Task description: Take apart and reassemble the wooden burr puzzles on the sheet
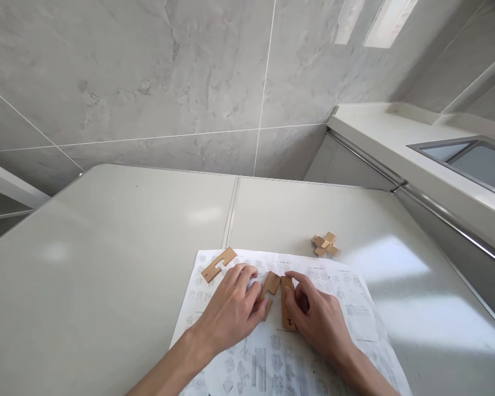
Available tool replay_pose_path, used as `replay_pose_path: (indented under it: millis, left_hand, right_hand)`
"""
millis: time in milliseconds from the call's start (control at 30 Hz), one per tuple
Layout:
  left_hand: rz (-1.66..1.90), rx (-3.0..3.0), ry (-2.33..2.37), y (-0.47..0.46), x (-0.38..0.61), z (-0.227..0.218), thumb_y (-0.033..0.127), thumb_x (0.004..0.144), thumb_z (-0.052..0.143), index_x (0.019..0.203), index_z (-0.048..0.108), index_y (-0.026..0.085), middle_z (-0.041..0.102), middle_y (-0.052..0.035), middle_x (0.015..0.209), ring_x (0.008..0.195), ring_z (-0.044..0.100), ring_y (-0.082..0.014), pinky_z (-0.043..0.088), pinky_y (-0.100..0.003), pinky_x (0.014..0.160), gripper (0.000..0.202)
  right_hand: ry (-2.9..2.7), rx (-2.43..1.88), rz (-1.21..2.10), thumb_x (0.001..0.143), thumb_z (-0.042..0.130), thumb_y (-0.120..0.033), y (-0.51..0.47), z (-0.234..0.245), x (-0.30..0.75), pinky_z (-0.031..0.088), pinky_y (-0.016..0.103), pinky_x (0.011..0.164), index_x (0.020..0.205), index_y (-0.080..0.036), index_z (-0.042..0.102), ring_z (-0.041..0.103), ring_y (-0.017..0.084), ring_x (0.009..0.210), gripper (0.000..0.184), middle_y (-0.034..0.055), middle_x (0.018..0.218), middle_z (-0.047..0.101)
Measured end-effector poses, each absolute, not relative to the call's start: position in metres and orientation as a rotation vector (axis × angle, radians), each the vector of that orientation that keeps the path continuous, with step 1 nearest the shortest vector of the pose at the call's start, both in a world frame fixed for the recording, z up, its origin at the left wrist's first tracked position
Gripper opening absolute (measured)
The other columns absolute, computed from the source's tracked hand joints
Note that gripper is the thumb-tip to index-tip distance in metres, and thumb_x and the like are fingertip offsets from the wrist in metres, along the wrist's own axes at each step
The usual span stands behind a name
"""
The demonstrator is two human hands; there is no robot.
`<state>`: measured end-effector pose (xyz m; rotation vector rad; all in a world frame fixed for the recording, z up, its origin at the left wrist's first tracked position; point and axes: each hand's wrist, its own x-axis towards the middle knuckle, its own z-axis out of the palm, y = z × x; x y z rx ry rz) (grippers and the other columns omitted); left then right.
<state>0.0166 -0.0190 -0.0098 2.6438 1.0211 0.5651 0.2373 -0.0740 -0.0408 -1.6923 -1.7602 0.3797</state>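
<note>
My left hand (239,305) is closed on a notched wooden puzzle piece (271,283), with the cut-out facing right. Just to its right, my right hand (313,305) grips a second wooden puzzle piece (287,316), marked with a "2" near its lower end. Both pieces are over the printed instruction sheet (256,344), their upper ends close together. Another notched wooden piece (218,265) lies at the sheet's upper left corner, beyond my left hand. My fingers cover parts of the two held pieces.
An assembled cross-shaped wooden puzzle (325,244) sits past the sheet's top edge on the white folding table (107,264). A seam runs across the tabletop. To the right stands a counter (379,124) with a sink (474,159); a grey tiled wall (148,71) is behind.
</note>
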Motion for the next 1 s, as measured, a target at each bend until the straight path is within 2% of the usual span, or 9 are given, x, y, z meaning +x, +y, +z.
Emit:
replay_pose_path:
  millis: [133, 167, 333, 433, 500, 600, 700, 867, 1000]
  left_hand:
    - [0.561, 2.596, 0.982, -0.019, 0.016, -0.009, 0.023, 0.107, 0.062, 0.105, 0.060, 0.018, 0.066, -0.0154, 0.130, 0.124, 0.062, -0.0347, 0.060, -0.052, 0.100, 0.005]
    - [0.562, 2.580, 0.969, -0.019, 0.016, -0.008, 0.026, 0.105, 0.066, 0.112, 0.060, 0.019, 0.065, -0.0159, 0.135, 0.128, 0.061, -0.0355, 0.059, -0.053, 0.103, 0.011]
    - [0.484, 2.550, 0.830, -0.019, 0.014, -0.004, 0.044, 0.084, 0.090, 0.148, 0.048, 0.020, 0.053, -0.0193, 0.159, 0.149, 0.048, -0.0433, 0.051, -0.062, 0.120, 0.080]
    - [0.423, 2.555, 0.808, -0.020, 0.015, -0.004, 0.047, 0.080, 0.092, 0.156, 0.042, 0.021, 0.047, -0.0189, 0.168, 0.158, 0.038, -0.0456, 0.043, -0.066, 0.127, 0.095]
    - [0.417, 2.556, 0.818, -0.019, 0.015, -0.003, 0.042, 0.082, 0.090, 0.155, 0.044, 0.022, 0.051, -0.0169, 0.166, 0.157, 0.041, -0.0444, 0.043, -0.066, 0.128, 0.088]
    - [0.473, 2.583, 0.819, -0.015, 0.014, 0.001, 0.025, 0.087, 0.078, 0.147, 0.051, 0.022, 0.062, -0.0137, 0.155, 0.151, 0.049, -0.0403, 0.045, -0.062, 0.126, 0.066]
    - [0.542, 2.643, 0.817, -0.008, 0.008, 0.006, 0.011, 0.086, 0.065, 0.148, 0.052, 0.022, 0.070, -0.0108, 0.145, 0.148, 0.053, -0.0383, 0.046, -0.063, 0.125, 0.064]
    - [0.573, 2.705, 0.894, 0.006, -0.005, 0.009, 0.006, 0.090, 0.057, 0.143, 0.059, 0.023, 0.075, -0.0068, 0.134, 0.147, 0.054, -0.0380, 0.045, -0.065, 0.125, 0.056]
    - [0.549, 2.724, 1.044, 0.011, -0.009, 0.005, 0.004, 0.096, 0.051, 0.136, 0.065, 0.024, 0.072, -0.0061, 0.140, 0.146, 0.053, -0.0346, 0.040, -0.064, 0.129, 0.047]
  right_hand:
    - [-1.832, -1.676, 0.310, 0.112, 0.047, -0.036, -0.074, -0.041, 0.236, 0.039, 0.025, 0.045, 0.120, -0.020, 0.067, 0.060, 0.015, 0.041, 0.027, -0.0056, 0.060, 0.065]
    - [-1.858, -1.653, 0.324, 0.113, 0.046, -0.035, -0.075, -0.041, 0.236, 0.040, 0.025, 0.046, 0.120, -0.021, 0.066, 0.061, 0.015, 0.042, 0.026, -0.0057, 0.060, 0.065]
    - [-2.031, -1.420, 0.495, 0.114, 0.044, -0.027, -0.075, -0.037, 0.233, 0.048, 0.027, 0.056, 0.127, -0.023, 0.061, 0.073, 0.018, 0.057, 0.021, -0.0004, 0.080, 0.078]
    - [-2.042, -1.332, 0.582, 0.113, 0.042, -0.022, -0.075, -0.034, 0.233, 0.050, 0.028, 0.061, 0.128, -0.024, 0.056, 0.075, 0.020, 0.067, 0.020, 0.0035, 0.096, 0.081]
    - [-2.012, -1.317, 0.656, 0.113, 0.041, -0.019, -0.075, -0.031, 0.234, 0.049, 0.028, 0.061, 0.126, -0.025, 0.055, 0.073, 0.018, 0.065, 0.020, 0.0020, 0.093, 0.079]
    - [-1.991, -1.314, 0.718, 0.111, 0.043, -0.018, -0.076, -0.027, 0.234, 0.046, 0.027, 0.059, 0.121, -0.026, 0.056, 0.066, 0.016, 0.056, 0.018, -0.0013, 0.085, 0.076]
    - [-2.003, -1.299, 0.747, 0.110, 0.044, -0.017, -0.076, -0.025, 0.234, 0.045, 0.027, 0.058, 0.120, -0.026, 0.056, 0.063, 0.014, 0.054, 0.018, -0.0017, 0.085, 0.075]
    - [-1.989, -1.331, 0.795, 0.111, 0.042, -0.019, -0.078, -0.026, 0.235, 0.049, 0.029, 0.061, 0.125, -0.026, 0.056, 0.062, 0.016, 0.057, 0.020, 0.0004, 0.086, 0.076]
    - [-1.984, -1.347, 0.799, 0.111, 0.043, -0.021, -0.079, -0.028, 0.235, 0.049, 0.029, 0.061, 0.125, -0.026, 0.057, 0.061, 0.016, 0.055, 0.020, -0.0014, 0.081, 0.074]
